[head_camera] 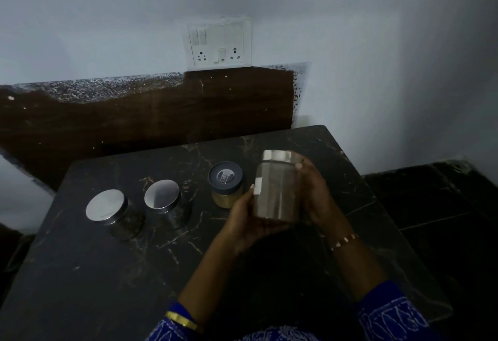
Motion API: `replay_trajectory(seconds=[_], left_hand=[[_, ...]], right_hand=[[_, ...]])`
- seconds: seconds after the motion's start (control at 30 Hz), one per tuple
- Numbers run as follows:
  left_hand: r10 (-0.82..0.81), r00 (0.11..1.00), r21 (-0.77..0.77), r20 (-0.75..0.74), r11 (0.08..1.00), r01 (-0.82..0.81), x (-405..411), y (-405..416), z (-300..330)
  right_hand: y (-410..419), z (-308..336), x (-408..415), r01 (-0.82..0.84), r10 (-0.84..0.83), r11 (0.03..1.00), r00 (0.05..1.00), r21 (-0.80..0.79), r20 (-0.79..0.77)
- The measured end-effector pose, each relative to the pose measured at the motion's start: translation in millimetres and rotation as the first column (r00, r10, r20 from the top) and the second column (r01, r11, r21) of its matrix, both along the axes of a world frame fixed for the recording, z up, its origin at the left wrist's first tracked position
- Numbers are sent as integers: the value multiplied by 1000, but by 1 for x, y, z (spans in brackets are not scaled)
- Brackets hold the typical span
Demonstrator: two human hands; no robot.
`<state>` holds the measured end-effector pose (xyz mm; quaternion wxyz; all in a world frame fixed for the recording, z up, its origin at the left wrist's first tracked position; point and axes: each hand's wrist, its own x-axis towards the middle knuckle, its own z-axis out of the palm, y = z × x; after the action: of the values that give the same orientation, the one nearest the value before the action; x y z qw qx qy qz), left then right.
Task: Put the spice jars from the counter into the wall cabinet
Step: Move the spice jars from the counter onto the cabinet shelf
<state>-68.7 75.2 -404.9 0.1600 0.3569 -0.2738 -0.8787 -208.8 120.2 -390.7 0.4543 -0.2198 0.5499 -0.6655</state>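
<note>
Both hands [244,215] [314,195] around one spice jar [279,187], above counter [80,273].

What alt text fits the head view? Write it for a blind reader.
Both hands, left and right, hold a steel-lidded jar above a dark marble counter. Three jars stand there: two steel-lidded, one dark-lidded.

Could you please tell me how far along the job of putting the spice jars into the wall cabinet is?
Nothing looks stored yet; no cabinet is in view. In hand: the left hand and right hand grip a steel-lidded glass jar of brown spice above the dark marble counter. Left standing there: two steel-lidded jars and a blue-lidded jar of yellow powder.
</note>
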Motion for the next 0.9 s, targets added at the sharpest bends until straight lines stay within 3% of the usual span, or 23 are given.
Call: replay_trajectory(seconds=[0.2, 0.3, 0.43, 0.63, 0.9], left_hand=[[89, 996, -119, -29, 989, -91, 5, 8, -2], [149, 987, -263, 53, 956, -130, 13, 5, -5], [244, 966, -388, 87, 901, -192, 19, 2, -6], [268, 961, -406, 67, 887, -219, 30, -4, -7], [218, 976, -376, 28, 906, -192, 48, -16, -8]], right_hand=[[-2, -4, 17, 127, -83, 981, 956, 143, -282], [5, -7, 26, -16, 62, 985, 962, 171, -268], [8, -10, 34, -47, 72, 992, 975, 121, -210], [2, -11, 42, 0, 12, 993, 994, 115, -104], [-3, -14, 59, 27, -17, 992, 996, 124, -82]])
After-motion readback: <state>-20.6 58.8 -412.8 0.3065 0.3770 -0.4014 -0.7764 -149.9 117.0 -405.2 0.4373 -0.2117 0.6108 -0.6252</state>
